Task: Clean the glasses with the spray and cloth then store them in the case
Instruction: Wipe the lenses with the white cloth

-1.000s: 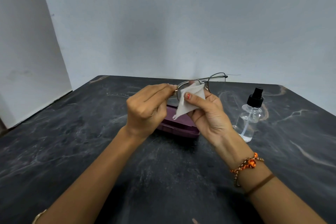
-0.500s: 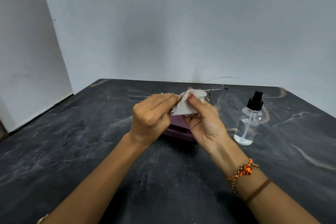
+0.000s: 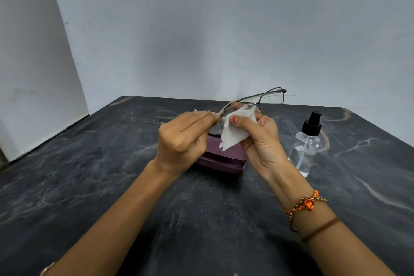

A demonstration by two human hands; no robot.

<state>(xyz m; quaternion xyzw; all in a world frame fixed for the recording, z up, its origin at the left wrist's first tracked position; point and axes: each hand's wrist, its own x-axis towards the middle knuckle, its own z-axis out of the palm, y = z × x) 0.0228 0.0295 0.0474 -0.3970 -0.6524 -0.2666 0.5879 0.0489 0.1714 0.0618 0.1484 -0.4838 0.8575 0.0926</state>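
Observation:
I hold thin metal-framed glasses (image 3: 270,97) above the table. My left hand (image 3: 181,139) pinches the frame at its left end. My right hand (image 3: 259,141) presses a white cloth (image 3: 235,132) around the left lens, thumb on top. The right lens sticks out free to the upper right. Under my hands lies the purple glasses case (image 3: 221,159), partly hidden; I cannot tell whether its lid is open. A clear spray bottle (image 3: 307,148) with a black pump top stands to the right of the case.
Everything rests on a dark marbled table (image 3: 112,186). Pale walls stand close behind it and along its left edge. My right wrist wears an orange beaded bracelet and a brown band.
The glasses and both hands dipped toward the case half a second ago and have risen again. The cloth has shifted over the left lens.

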